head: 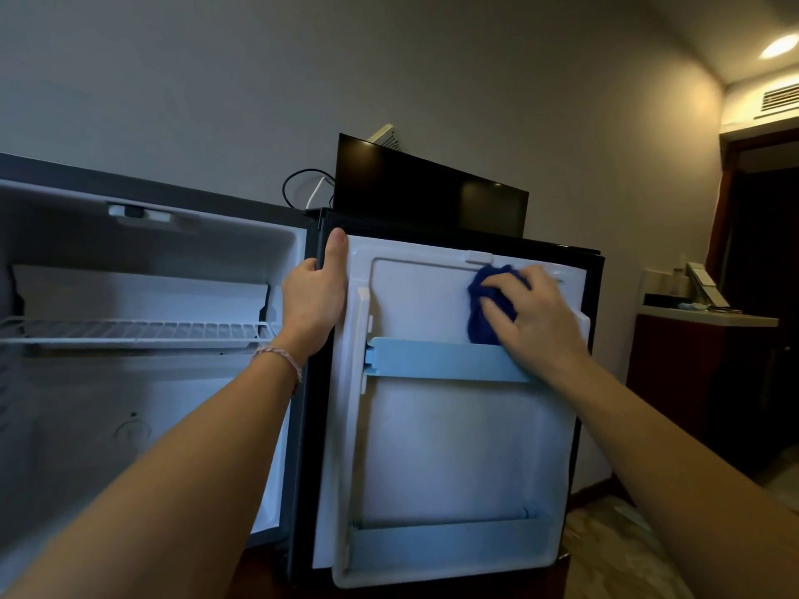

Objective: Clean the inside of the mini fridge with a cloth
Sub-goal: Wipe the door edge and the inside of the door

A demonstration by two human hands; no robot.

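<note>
The mini fridge (142,382) stands open at the left, its white cavity holding a wire shelf (138,328). Its door (454,447) is swung out to the right, white inner liner facing me, with a light blue upper rail (432,361) and a lower rail (445,542). My left hand (313,296) grips the door's hinge-side edge near the top, thumb up along the liner. My right hand (536,315) presses a dark blue cloth (486,309) against the upper part of the liner, just above the upper rail. Most of the cloth is hidden under the hand.
A dark flat screen (432,196) and cables (309,188) sit on top behind the door. A counter (709,317) with small items stands at the right beside a dark doorway. Patterned floor (618,551) shows at the lower right.
</note>
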